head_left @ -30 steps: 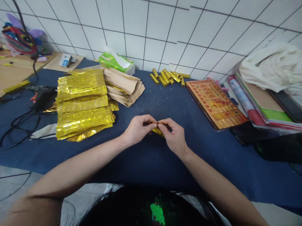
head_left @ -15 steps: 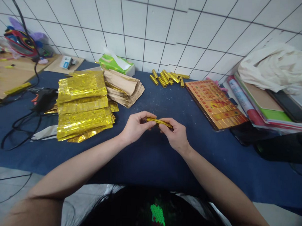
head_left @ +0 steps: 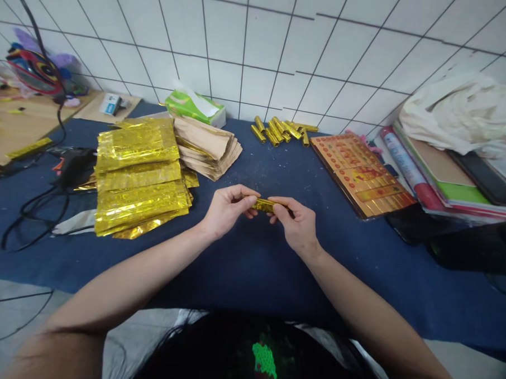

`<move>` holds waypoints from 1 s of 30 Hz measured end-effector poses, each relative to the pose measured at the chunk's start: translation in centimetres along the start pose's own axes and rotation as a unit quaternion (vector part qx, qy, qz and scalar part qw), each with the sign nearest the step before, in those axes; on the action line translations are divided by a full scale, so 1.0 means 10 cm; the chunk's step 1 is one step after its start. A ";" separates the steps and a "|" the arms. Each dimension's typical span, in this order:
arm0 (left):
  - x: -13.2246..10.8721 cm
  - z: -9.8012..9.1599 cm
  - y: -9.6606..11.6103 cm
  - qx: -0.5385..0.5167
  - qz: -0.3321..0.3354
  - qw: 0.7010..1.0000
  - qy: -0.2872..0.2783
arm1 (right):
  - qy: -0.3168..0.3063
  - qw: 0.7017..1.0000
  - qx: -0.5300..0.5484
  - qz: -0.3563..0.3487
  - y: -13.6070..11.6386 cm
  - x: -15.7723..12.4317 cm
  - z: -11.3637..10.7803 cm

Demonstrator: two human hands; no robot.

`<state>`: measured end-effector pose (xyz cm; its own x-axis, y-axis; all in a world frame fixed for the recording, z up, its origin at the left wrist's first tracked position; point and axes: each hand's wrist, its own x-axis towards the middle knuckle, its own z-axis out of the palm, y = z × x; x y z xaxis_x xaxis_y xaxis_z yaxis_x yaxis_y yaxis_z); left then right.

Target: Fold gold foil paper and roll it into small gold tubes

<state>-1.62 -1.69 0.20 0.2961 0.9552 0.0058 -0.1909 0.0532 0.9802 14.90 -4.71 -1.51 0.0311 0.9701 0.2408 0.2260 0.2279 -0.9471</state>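
Between my two hands, above the blue cloth, is a small roll of gold foil paper (head_left: 264,205). My left hand (head_left: 231,210) pinches its left end with thumb and fingers. The right end is gripped by my right hand (head_left: 297,222), thumb toward me. The roll lies nearly level, and its ends are hidden by my fingers. To the left of my left hand is a stack of gold foil sheets (head_left: 139,193). Behind it lies a pile of brown paper (head_left: 208,145). Several finished-looking gold rolls (head_left: 281,130) lie near the wall.
A green tissue pack (head_left: 193,106) stands by the tiled wall. On the left are a black glue gun (head_left: 76,165) and its looped cable. An orange printed stack of paper (head_left: 362,175) lies on the right, beside books under a white cloth bag (head_left: 466,112).
The gold roll has turned in my fingers and shows a broader face. My right hand has shifted slightly right; my left hand has moved only a little.
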 end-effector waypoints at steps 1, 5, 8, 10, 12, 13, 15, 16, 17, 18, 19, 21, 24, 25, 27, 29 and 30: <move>0.00 0.00 0.00 -0.005 -0.004 1.000 0.001 | 0.004 1.000 -0.003 -0.002 0.00 0.00 0.00; 0.01 -0.02 0.02 -0.015 0.004 1.000 0.006 | 0.025 0.999 -0.026 -0.024 -0.01 0.00 -0.01; 0.01 -0.01 0.01 -0.003 0.012 1.000 -0.017 | 0.018 0.998 -0.036 -0.039 -0.03 0.00 -0.01; 0.00 -0.01 0.01 0.010 0.009 1.000 -0.023 | 0.005 0.998 -0.038 -0.045 -0.04 -0.01 -0.01; 0.00 0.00 0.00 0.012 0.007 1.000 -0.015 | 0.000 0.998 -0.036 -0.045 -0.04 -0.01 -0.01; 0.00 0.00 -0.01 0.009 0.006 1.000 -0.011 | 0.001 0.999 -0.033 -0.044 -0.03 -0.01 -0.01; 0.00 0.00 -0.01 0.008 0.008 1.000 -0.009 | 0.004 0.999 -0.030 -0.042 -0.03 -0.02 -0.01; 0.00 0.00 -0.01 0.009 0.009 1.000 -0.010 | 0.005 0.999 -0.032 -0.042 -0.03 -0.02 -0.01; 0.00 0.00 -0.01 0.010 0.010 1.000 -0.011 | 0.004 0.998 -0.037 -0.045 -0.03 -0.02 -0.01; 0.00 0.00 -0.01 0.008 0.010 1.000 -0.011 | 0.003 0.998 -0.042 -0.049 -0.03 -0.01 -0.01; 0.00 0.00 -0.01 0.005 0.009 1.000 -0.011 | 0.001 0.998 -0.046 -0.053 -0.03 -0.01 -0.01; 0.00 0.00 -0.01 -0.007 0.006 1.000 -0.012 | -0.003 0.997 -0.046 -0.058 -0.04 -0.01 -0.02; -0.01 0.00 -0.01 -0.020 0.002 1.000 -0.016 | -0.004 0.998 -0.032 -0.055 -0.03 -0.01 -0.02; -0.01 0.00 -0.01 -0.020 0.000 1.000 -0.019 | -0.005 0.998 -0.028 -0.051 -0.03 -0.01 -0.02; -0.01 0.00 -0.01 -0.012 -0.002 1.000 -0.027 | -0.009 0.999 -0.023 -0.046 -0.02 -0.02 -0.01; -0.01 0.00 -0.01 -0.001 -0.004 0.999 -0.036 | -0.018 0.998 -0.022 -0.047 0.00 -0.02 -0.01; -0.01 0.00 -0.02 0.003 -0.004 0.999 -0.039 | -0.024 0.998 -0.023 -0.048 0.00 -0.02 0.00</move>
<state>-1.58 -1.77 0.05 0.3699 0.9290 0.0122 -0.1822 0.0596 0.9814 14.93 -4.87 -1.56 -0.0399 0.9474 0.3176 0.2709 0.3162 -0.9092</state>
